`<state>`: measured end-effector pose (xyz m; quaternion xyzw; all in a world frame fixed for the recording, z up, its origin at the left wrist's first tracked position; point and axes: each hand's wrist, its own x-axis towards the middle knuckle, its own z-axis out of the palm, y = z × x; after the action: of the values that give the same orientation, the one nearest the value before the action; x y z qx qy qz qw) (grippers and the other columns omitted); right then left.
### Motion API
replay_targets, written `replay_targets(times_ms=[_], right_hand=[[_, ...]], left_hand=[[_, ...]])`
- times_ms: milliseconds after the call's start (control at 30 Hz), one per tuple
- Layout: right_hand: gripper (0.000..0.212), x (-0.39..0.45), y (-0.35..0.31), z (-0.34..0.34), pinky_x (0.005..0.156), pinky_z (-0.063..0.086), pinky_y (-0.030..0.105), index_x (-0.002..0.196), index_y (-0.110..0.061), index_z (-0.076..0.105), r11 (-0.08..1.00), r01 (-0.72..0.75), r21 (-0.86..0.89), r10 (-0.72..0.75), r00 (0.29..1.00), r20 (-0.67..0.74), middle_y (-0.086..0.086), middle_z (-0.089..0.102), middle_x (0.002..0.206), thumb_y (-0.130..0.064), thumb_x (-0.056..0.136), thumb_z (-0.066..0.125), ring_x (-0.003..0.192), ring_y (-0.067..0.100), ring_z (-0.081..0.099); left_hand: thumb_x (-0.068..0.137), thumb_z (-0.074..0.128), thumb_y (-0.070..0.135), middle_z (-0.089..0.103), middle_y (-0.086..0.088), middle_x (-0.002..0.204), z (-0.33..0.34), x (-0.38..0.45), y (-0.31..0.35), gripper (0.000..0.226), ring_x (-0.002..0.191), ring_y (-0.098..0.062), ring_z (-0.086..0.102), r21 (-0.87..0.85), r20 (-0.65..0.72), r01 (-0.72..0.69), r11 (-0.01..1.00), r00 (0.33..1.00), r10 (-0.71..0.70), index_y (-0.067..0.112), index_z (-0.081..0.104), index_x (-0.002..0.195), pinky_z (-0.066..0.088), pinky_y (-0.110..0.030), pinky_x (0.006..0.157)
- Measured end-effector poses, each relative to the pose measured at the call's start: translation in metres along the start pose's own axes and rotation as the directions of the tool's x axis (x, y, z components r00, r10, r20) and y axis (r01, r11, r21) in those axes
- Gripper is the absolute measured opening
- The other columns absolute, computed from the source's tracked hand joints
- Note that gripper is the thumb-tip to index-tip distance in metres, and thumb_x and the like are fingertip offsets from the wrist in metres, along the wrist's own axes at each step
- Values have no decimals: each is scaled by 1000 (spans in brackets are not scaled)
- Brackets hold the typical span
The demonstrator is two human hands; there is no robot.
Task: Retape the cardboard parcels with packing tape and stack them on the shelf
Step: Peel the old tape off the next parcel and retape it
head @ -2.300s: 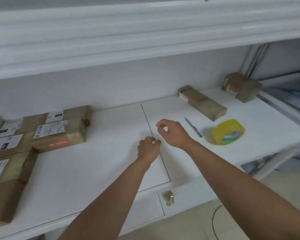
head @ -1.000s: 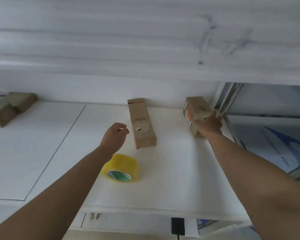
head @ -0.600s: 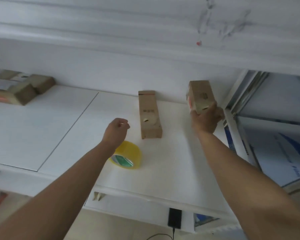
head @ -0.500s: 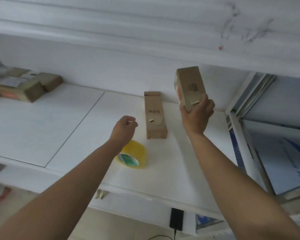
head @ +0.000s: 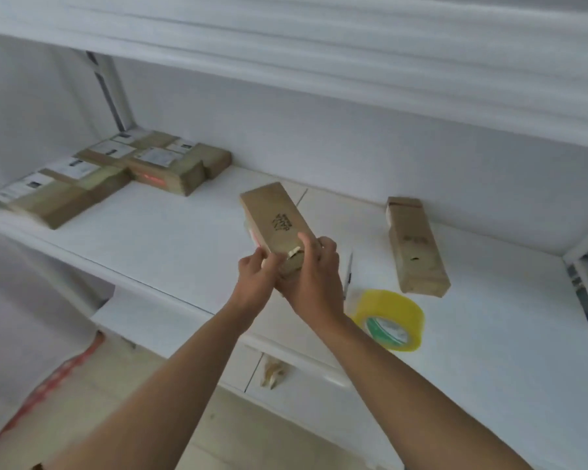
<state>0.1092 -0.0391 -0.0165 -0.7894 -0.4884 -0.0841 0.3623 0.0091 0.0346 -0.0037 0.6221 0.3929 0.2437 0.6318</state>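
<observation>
Parcel in both hands, above shelf edge.

From my feed the light is soft, even daylight, cool and slightly dim, with no hard glare anywhere. Shadows are faint: a pale one lies under the roll of tape near the desk's front right edge, and another beside the parcel toward the back right. Everything looks mildly smeared, and print on the labels at the back left corner is unreadable. The wide lens bows the upper ledge and the desk's front edge.
</observation>
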Motion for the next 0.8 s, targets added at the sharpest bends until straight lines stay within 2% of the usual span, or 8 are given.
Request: replay_targets(times_ms=[100,200,300,433,533,600,700,800], right_hand=[[79,-18,-16,29,62,55,36,138,-18,30,997,-46,-70,52,995,80,12,41,121,-39,78,77,98,30,54],[77,-34,-22,45,58,52,34,139,-18,29,994,-87,-74,95,988,120,12,40,121,-36,80,76,96,29,54],[78,-46,-20,53,55,51,32,140,-14,32,990,-115,-81,125,982,142,12,41,120,-31,79,77,95,29,54],[70,-50,-14,55,53,54,35,138,-9,40,983,-151,-107,161,982,97,13,44,116,-26,81,76,89,30,57],[65,-48,-13,55,52,55,37,136,-10,43,979,-165,-123,173,983,55,11,44,111,-25,82,75,84,28,56],[64,-46,-12,55,53,56,38,134,-10,43,976,-172,-132,178,983,36,12,45,109,-25,81,76,81,28,55],[72,-45,-7,53,58,58,37,133,-11,42,980,-141,-138,148,988,48,15,47,112,-28,76,82,82,29,57],[73,-45,2,49,83,58,41,137,-13,43,981,-78,-179,94,992,86,18,44,135,-41,80,78,110,34,56]], left_hand=[[70,63,62,46,3,126,-16,1,-28,66,112,-11,57,89,-24,54,995,998,-52,36,51,129,54,-34,88],[69,66,66,52,1,125,-23,7,-53,69,109,-13,61,136,-41,66,989,997,-61,39,48,130,57,-42,90],[69,63,73,56,1,121,-23,10,-65,67,102,-11,63,207,-73,64,976,996,-50,37,51,124,58,-41,86],[71,54,73,48,4,126,-14,6,-62,71,110,-8,50,292,-110,-28,956,992,63,35,47,131,54,-44,91],[75,57,67,41,10,132,-10,3,-56,76,114,-7,50,309,-158,-141,940,968,197,30,40,139,54,-36,85],[83,65,53,43,11,131,-9,3,-54,63,112,-7,54,311,-168,-197,930,952,257,24,43,134,56,-34,81],[91,66,37,50,5,129,-12,9,-53,42,106,-14,59,329,-132,-237,914,947,293,18,51,126,56,-34,80],[93,65,36,56,3,133,-14,14,-52,29,110,-17,60,420,-102,-302,856,921,375,17,58,114,54,-34,81]])
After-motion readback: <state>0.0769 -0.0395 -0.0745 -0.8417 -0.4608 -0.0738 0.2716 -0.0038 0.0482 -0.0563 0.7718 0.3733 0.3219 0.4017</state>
